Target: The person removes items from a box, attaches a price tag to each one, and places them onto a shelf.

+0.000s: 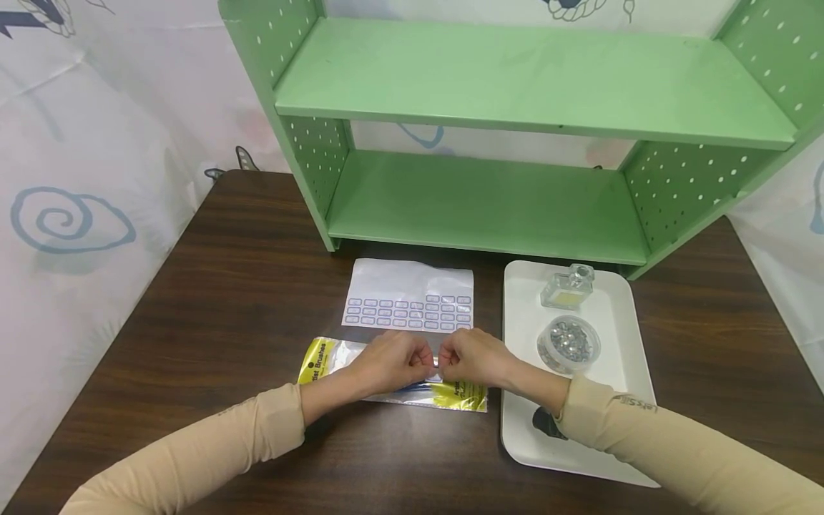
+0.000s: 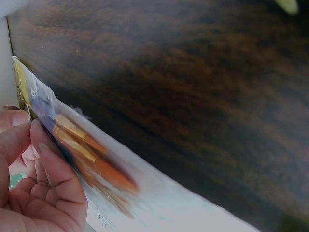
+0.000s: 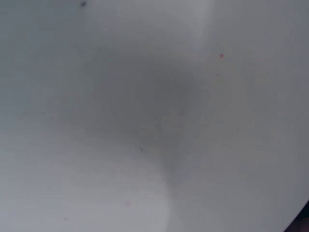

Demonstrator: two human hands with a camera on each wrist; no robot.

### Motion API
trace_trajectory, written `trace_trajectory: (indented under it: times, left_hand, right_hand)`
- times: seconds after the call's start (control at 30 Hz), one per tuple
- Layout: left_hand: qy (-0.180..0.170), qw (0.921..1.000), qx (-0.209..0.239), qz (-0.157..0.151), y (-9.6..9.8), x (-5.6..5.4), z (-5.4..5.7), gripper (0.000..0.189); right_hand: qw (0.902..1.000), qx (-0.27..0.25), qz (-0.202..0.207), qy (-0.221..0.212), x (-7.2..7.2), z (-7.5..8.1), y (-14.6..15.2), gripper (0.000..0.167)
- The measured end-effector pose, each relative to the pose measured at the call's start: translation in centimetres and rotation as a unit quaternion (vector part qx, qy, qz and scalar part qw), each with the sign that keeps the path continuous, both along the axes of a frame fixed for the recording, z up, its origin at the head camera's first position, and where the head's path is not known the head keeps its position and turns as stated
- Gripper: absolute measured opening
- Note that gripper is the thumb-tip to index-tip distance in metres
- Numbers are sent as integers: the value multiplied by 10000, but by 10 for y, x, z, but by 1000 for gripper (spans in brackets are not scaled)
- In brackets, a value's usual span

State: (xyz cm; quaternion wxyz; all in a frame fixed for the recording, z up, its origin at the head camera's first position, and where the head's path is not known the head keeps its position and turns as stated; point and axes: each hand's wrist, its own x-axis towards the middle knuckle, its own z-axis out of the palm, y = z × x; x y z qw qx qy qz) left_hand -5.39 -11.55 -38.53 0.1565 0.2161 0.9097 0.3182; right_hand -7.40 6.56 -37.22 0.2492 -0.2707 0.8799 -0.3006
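Observation:
A clear and yellow packet of artist brushes (image 1: 318, 357) lies flat on the dark table. Over its middle, my left hand (image 1: 394, 363) and right hand (image 1: 475, 356) meet with curled fingers, pinching a small white label (image 1: 434, 375) between them. The label is mostly covered by fingertips. Orange-tipped brushes (image 2: 96, 162) show through the plastic in the left wrist view, close beside the left fingers. Just beyond the hands is a white sheet of blue-bordered labels (image 1: 412, 282), with part of its top rows bare. Only a blurred white surface fills the right wrist view.
Under my right forearm, a white tray (image 1: 618, 315) holds a glass bottle (image 1: 568, 287), a round tub of silvery pieces (image 1: 569, 345) and a black item (image 1: 547, 423) partly hidden by the sleeve. A green two-tier shelf (image 1: 483, 200) stands along the back.

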Motion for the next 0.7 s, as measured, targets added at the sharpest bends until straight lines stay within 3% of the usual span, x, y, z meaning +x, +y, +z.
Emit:
trace_trajectory:
  times: [0.7]
  left_hand:
    - [285, 9993, -224, -83, 2, -2, -1, 10]
  right_hand:
    - [9995, 108, -116, 278, 3, -5, -2, 15]
